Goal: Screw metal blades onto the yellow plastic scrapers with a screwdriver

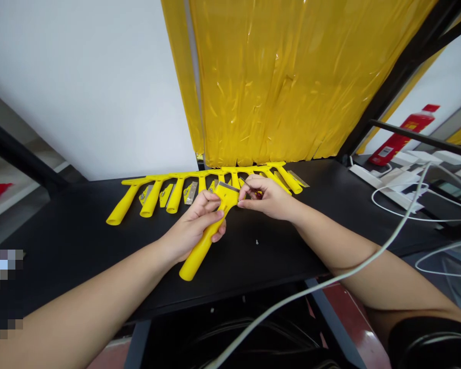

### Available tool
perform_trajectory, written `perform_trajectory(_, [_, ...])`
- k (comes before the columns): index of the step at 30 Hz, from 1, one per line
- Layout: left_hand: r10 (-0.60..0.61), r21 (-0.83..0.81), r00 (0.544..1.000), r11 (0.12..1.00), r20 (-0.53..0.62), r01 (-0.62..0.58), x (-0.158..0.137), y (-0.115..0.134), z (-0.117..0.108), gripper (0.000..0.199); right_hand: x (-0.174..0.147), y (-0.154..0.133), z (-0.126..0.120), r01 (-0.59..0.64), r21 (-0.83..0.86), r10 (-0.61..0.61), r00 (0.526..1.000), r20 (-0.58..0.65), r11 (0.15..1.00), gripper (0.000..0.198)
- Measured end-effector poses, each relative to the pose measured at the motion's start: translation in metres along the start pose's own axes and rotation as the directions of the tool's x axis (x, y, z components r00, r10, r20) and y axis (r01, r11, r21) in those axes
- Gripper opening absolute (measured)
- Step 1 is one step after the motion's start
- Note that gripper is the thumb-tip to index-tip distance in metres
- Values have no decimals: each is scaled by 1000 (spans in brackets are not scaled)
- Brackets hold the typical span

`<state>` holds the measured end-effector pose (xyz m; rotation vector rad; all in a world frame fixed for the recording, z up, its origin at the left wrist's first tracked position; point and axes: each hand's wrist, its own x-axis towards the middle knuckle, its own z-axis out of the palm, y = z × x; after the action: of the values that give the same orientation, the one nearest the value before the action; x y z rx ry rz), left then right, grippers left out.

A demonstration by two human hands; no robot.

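My left hand [200, 223] is wrapped around the neck of a yellow scraper [203, 251], its hollow handle tilted toward me. A metal blade [229, 187] lies across the top edge of its head. My right hand [267, 195] is closed beside the head, thumb and fingertips at its right edge. In its curled fingers is a thin dark tool with a red part [258, 195], mostly hidden; its kind is unclear. A tiny silvery screw [257, 242] lies on the black table [288, 246] below my right hand.
Several yellow scraper handles [125, 205] stand in a row at the back, with small yellow pieces with blades [191, 193] between them. A white cable [330, 282] crosses in front of my right arm. At right are a red bottle [403, 134] and white power strips [369, 177].
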<state>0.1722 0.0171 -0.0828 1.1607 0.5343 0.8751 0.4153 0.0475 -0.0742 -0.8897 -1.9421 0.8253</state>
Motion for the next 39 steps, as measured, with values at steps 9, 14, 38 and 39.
perform_trajectory(9, [-44,-20,999,999,-15,43,5,4,-10,33,-1,14,4,-252,267,271,962,-35,930,60])
perform_trajectory(14, [52,2,980,999,-193,-53,18,9,-31,42,-8,24,3,-193,124,196,981,-11,973,28])
perform_trajectory(38, [224,270,966,945,-131,-183,16,2,-38,36,-16,21,5,-151,-264,139,988,-61,953,13])
perform_trajectory(39, [244,307,962,931,-124,-197,16,1,-38,34,-16,20,5,-169,-247,145,983,-111,954,13])
